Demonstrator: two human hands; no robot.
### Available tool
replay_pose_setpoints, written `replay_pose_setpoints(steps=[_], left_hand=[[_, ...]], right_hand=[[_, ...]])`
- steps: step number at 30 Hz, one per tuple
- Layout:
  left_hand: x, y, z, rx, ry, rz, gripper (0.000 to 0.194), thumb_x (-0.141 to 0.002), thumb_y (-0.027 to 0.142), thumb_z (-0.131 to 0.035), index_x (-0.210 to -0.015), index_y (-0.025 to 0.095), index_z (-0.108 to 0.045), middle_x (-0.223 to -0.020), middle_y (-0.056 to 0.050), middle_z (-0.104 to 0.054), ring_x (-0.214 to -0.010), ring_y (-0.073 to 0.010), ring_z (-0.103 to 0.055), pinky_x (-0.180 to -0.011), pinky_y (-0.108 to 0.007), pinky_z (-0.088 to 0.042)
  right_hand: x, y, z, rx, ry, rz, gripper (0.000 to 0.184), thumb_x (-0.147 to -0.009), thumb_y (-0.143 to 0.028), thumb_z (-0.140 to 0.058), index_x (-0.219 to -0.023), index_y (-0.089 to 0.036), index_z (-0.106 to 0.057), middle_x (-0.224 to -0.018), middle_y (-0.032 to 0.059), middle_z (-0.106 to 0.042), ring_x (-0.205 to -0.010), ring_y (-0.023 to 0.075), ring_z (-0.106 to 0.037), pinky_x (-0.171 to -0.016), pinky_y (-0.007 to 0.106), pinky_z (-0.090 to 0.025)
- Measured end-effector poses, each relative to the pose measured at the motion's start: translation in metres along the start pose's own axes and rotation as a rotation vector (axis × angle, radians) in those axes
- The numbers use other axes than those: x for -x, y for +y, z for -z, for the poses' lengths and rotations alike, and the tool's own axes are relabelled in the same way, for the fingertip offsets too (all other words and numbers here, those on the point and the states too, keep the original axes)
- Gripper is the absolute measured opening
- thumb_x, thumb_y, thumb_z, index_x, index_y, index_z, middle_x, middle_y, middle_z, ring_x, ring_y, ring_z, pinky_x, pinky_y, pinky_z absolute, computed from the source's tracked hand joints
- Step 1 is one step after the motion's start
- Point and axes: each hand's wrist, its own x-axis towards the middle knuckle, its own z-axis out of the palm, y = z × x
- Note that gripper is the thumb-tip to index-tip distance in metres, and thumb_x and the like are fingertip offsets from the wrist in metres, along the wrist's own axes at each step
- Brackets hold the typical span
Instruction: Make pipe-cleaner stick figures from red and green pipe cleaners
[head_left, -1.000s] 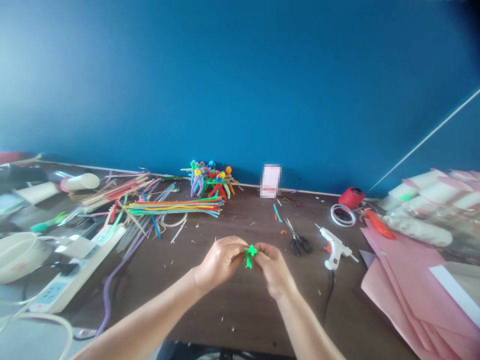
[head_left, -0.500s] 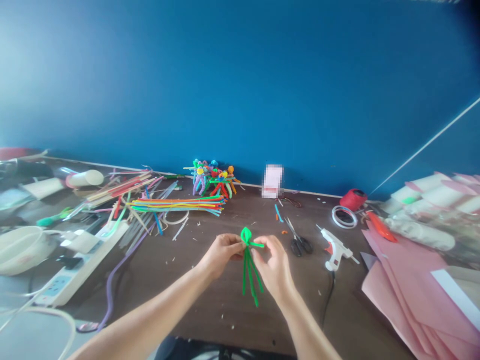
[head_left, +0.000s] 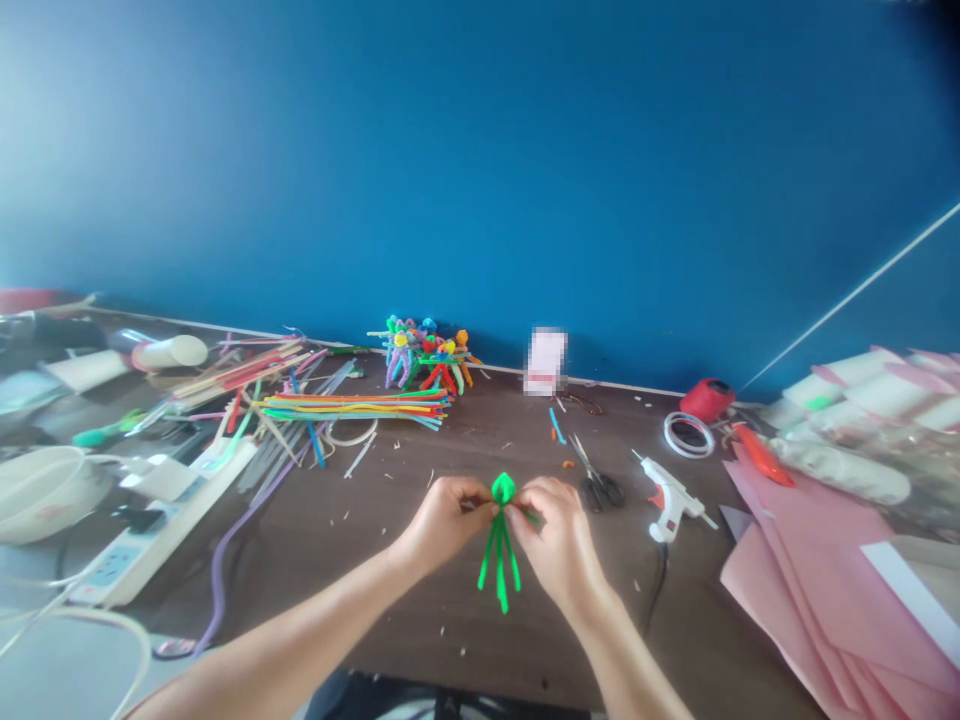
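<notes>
Fingers (head_left: 478, 509) of the left hand (head_left: 445, 517) and right hand (head_left: 556, 527) pinch a fuzzy green bundle (head_left: 503, 489) at its neck, at twelve o'clock from the person. I see a puffy loop on top and thin, straight strands hanging below. Half a second ago, one end poked out toward three o'clock; now the right fingers mostly hide it. Long colored stems (head_left: 360, 407) lie at the bundle's ten o'clock on the brown table (head_left: 409, 630).
</notes>
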Motion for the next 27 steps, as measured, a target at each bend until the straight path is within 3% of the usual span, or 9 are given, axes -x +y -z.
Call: replay_pose_setpoints(steps=[17, 21, 27], left_hand=[[0.027, 0.029, 0.001, 0.239, -0.104, 0.008, 0.014, -0.068, 0.024, -0.059, -0.066, 0.012, -0.065, -0.066, -0.004, -0.059, -0.062, -0.0137, -0.051, -0.056, -0.022, -0.039], [0.030, 0.031, -0.001, 0.091, -0.059, -0.076, 0.012, -0.069, 0.020, -0.057, -0.063, 0.012, -0.065, -0.061, -0.002, -0.055, -0.056, -0.0115, -0.049, -0.050, -0.020, -0.037], [0.036, 0.029, -0.003, -0.193, 0.008, -0.332, 0.019, -0.073, 0.013, -0.048, -0.067, 0.015, -0.066, -0.063, -0.003, -0.055, -0.059, -0.0108, -0.052, -0.055, -0.019, -0.039]], right_hand=[[0.012, -0.017, 0.025, -0.270, -0.057, -0.067, 0.009, -0.074, -0.018, -0.056, -0.065, -0.019, -0.057, -0.069, 0.0022, -0.058, -0.069, 0.0154, -0.054, -0.065, 0.026, -0.041], [0.015, -0.017, 0.024, -0.274, -0.043, -0.068, 0.009, -0.072, -0.014, -0.055, -0.065, -0.019, -0.055, -0.069, 0.0013, -0.057, -0.068, 0.0147, -0.053, -0.064, 0.025, -0.041], [0.021, -0.016, 0.012, -0.240, 0.011, -0.108, 0.013, -0.067, -0.009, -0.055, -0.060, -0.018, -0.051, -0.062, -0.0011, -0.051, -0.063, 0.0135, -0.050, -0.062, 0.024, -0.040]])
